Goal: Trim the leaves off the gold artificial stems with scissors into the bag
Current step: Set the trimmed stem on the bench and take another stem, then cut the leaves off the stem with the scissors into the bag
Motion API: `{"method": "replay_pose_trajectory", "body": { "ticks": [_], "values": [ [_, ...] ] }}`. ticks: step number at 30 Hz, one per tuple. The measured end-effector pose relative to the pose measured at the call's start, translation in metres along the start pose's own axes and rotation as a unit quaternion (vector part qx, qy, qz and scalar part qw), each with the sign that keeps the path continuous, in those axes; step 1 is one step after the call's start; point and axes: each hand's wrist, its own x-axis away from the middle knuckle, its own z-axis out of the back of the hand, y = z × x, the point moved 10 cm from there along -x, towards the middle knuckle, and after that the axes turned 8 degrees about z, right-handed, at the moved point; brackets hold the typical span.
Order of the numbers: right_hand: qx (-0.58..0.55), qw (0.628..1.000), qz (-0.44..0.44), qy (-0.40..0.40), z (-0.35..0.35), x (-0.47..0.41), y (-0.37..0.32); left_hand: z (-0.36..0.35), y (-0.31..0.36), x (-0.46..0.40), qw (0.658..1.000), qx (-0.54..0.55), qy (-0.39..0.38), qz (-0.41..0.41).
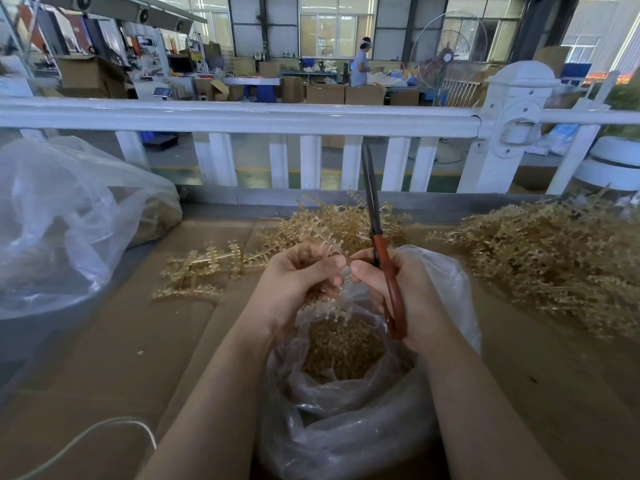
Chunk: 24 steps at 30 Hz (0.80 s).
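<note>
My left hand is closed around a gold artificial stem held just above the clear plastic bag. My right hand grips the red-handled scissors, whose closed dark blades point straight up and away from me. The fingertips of both hands meet over the bag's mouth. Inside the bag lies a heap of cut gold leaves. More gold stems lie on the cardboard: a flat sprig at the left, a pile behind my hands, and a large heap at the right.
Brown cardboard covers the work surface. A big clear bag over a grey tub sits at the left. A white cord curls at the lower left. A white railing runs across behind the table, and a person stands far off in the workshop.
</note>
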Motion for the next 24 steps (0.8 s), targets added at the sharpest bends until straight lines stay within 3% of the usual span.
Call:
{"method": "replay_pose_trajectory", "body": {
  "ticks": [5,10,16,24],
  "values": [
    [0.005,1.0,0.002,0.003,-0.001,0.0,-0.002,0.008,-0.004,0.0,0.999,-0.021,0.043,0.012],
    [-0.003,1.0,-0.003,0.004,-0.001,0.001,-0.002,0.005,-0.003,0.0,1.0,0.026,0.014,0.008],
    [0.036,0.999,0.013,0.006,0.002,0.001,-0.007,0.017,0.003,0.001,0.996,0.069,0.06,-0.011],
    [0.285,0.954,0.088,0.024,0.005,0.004,-0.022,0.029,0.015,0.004,0.991,0.099,0.072,-0.059]
  ]
}}
